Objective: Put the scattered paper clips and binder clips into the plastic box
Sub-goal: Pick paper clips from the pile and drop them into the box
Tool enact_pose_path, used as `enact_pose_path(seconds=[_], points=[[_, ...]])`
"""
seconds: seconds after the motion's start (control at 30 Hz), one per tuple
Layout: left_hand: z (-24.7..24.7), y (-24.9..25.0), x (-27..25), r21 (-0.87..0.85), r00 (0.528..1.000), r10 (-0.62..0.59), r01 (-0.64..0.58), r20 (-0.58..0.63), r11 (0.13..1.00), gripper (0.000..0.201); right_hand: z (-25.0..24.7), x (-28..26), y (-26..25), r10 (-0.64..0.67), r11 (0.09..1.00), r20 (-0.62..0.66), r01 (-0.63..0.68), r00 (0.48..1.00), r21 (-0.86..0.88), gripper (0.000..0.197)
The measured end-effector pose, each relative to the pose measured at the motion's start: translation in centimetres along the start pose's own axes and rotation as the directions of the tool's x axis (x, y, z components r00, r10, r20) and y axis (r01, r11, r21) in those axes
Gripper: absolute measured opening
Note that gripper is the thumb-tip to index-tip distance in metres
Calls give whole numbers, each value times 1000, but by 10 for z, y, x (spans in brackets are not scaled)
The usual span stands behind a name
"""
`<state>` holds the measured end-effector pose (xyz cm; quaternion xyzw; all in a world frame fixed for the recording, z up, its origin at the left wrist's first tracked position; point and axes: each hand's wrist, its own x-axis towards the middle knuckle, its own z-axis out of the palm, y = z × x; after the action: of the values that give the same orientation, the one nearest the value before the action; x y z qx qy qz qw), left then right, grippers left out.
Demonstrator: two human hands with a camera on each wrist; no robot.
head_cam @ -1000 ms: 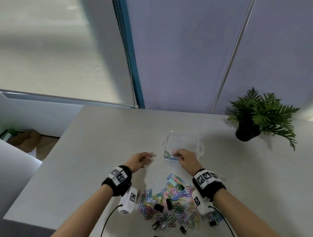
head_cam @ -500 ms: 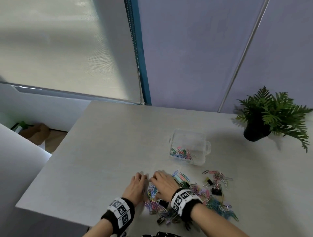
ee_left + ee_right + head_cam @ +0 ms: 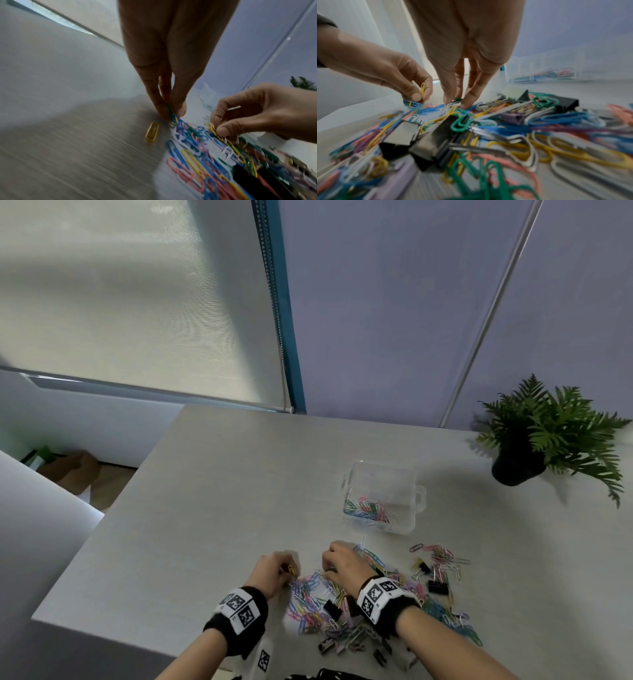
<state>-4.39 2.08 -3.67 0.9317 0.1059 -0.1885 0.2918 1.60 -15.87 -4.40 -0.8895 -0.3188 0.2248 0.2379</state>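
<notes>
Early yet: few clips lie in the box (image 3: 380, 498) at 1 o'clock; most of the pile (image 3: 342, 607) litters the bench (image 3: 205, 508). Left hand (image 3: 272, 571) and right hand (image 3: 342, 563) each pinch paper clips.
</notes>
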Motion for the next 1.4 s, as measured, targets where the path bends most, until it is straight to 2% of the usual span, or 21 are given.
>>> enact_pose_path(seconds=[0.1, 0.17, 0.27, 0.33, 0.4, 0.5, 0.6, 0.7, 0.87, 0.93, 1.03, 1.17, 1.27, 1.33, 1.4], points=[[-4, -5, 2, -112, 998, -40, 45, 39, 993, 15, -5, 3, 3, 18, 997, -35, -15, 999, 73, 9], [-5, -8, 3, -166, 997, -50, 58, 50, 984, 25, -8, 5, 6, 41, 992, -61, -33, 997, 122, 9], [-8, -10, 5, -238, 996, -71, 81, 49, 968, 30, -11, 7, 12, 109, 973, -81, -90, 991, 213, 11], [-12, -10, 6, -281, 997, -72, 79, 33, 957, 29, -12, 7, 12, 104, 972, -106, -78, 989, 222, 13], [-15, -9, 8, -330, 998, -65, 68, 19, 942, 27, -9, 5, 7, 64, 989, -65, -55, 996, 134, 12], [-22, -2, 11, -439, 999, -55, 50, 1, 897, 23, 1, 1, -2, 0, 996, 65, 6, 998, -90, 33], [-31, 4, 15, -516, 999, -33, 23, -11, 856, 21, 9, -1, -9, -110, 977, 53, 118, 993, -178, 24], [-41, 16, 22, -532, 1000, -3, -7, -17, 847, 20, 10, -1, -7, -104, 988, 36, 108, 994, -113, 11], [-55, 55, 51, -481, 995, 92, -92, -24, 872, 23, -6, -2, -1, 57, 979, -25, -51, 998, 200, 7], [-59, 76, 67, -463, 988, 151, -145, -26, 875, 21, -15, -8, 6, 164, 906, -37, -136, 986, 401, 20], [-59, 102, 94, -363, 982, 184, -182, -28, 914, 10, -30, -25, 23, 296, 718, -44, -192, 954, 669, 30], [-50, 132, 115, -220, 984, 174, -177, -30, 959, 19, -53, -49, 49, 441, 499, -65, -184, 895, 847, 20], [-35, 140, 124, -201, 987, 141, -124, 73, 972, 22, -65, -50, 71, 551, 365, -73, -162, 831, 917, 20], [-28, 138, 125, -166, 980, 127, -101, 155, 981, 26, -74, -45, 82, 597, 331, -93, -140, 797, 933, 22], [-28, 134, 121, -164, 979, 124, -97, 164, 982, 30, -84, -37, 89, 610, 363, -139, -118, 780, 924, 20]])
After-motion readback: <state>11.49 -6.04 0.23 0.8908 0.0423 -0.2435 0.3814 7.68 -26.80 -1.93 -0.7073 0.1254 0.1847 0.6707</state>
